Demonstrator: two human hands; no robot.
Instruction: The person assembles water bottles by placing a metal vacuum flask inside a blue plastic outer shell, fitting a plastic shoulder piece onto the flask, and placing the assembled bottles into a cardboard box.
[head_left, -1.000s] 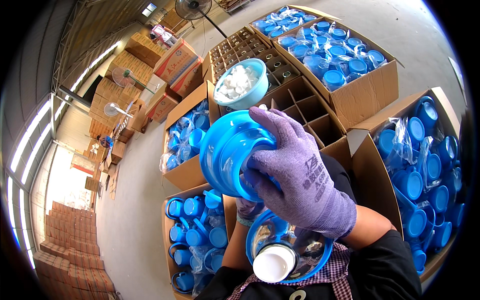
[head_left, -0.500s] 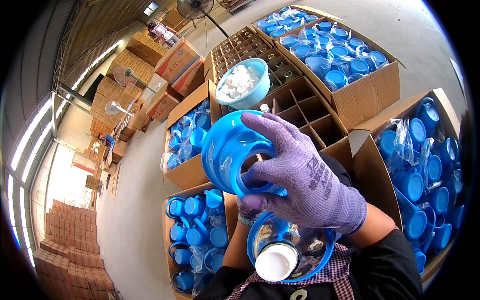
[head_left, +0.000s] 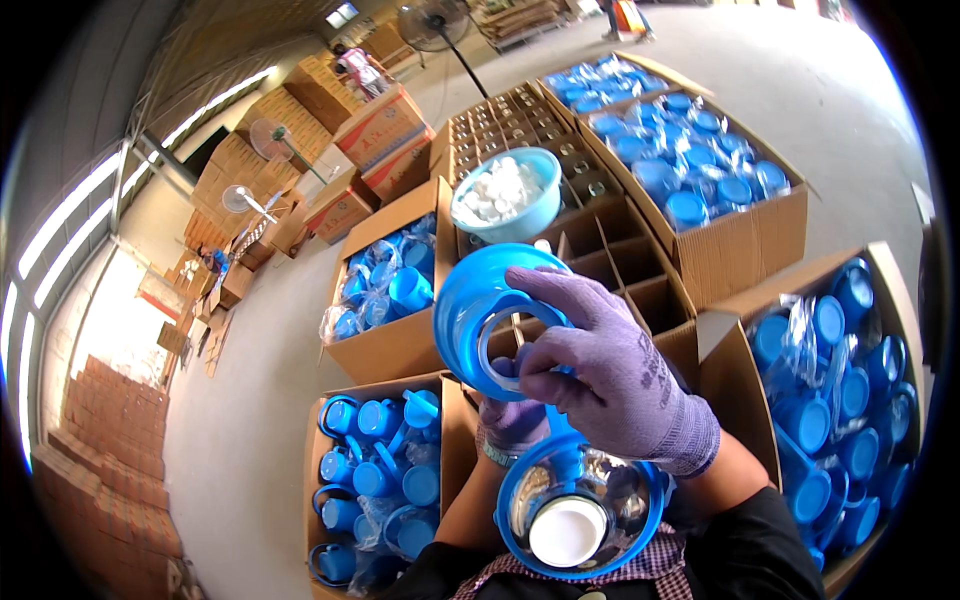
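- Blue ring-shaped piece (head_left: 468,318) is in front of the person, raised between the two gloved hands above the lap, its round opening turned toward the viewer.
- Left hand (head_left: 515,425) supports it from below; its fingertips show through the opening, so it seems to hold the lower edge, though much of its grip is hidden.
- Right hand (head_left: 625,385) is at the opening's right side, fingers bent and apart; whether they pinch the rim or only rest against it, I cannot tell.
- Work on this piece looks underway and unfinished, since both hands are at it and it lies in no carton.
- Below the hands, a blue-rimmed container (head_left: 503,508) sits at the lap with a white cup-shaped part (head_left: 567,532) in it; whether it touches the held piece is unclear.
- Much seems done already: blue cups (head_left: 375,478) fill the near-left carton (head_left: 460,430), and more blue cups, many under clear film, pack the right carton (head_left: 750,385) and the far carton (head_left: 750,255).
- Stock seems to remain: small white pieces (head_left: 500,190) heap the light-blue bowl (head_left: 545,215), and round shiny-rimmed parts (head_left: 515,132) stand in a divided carton behind it.
- How many pieces are left cannot be counted.
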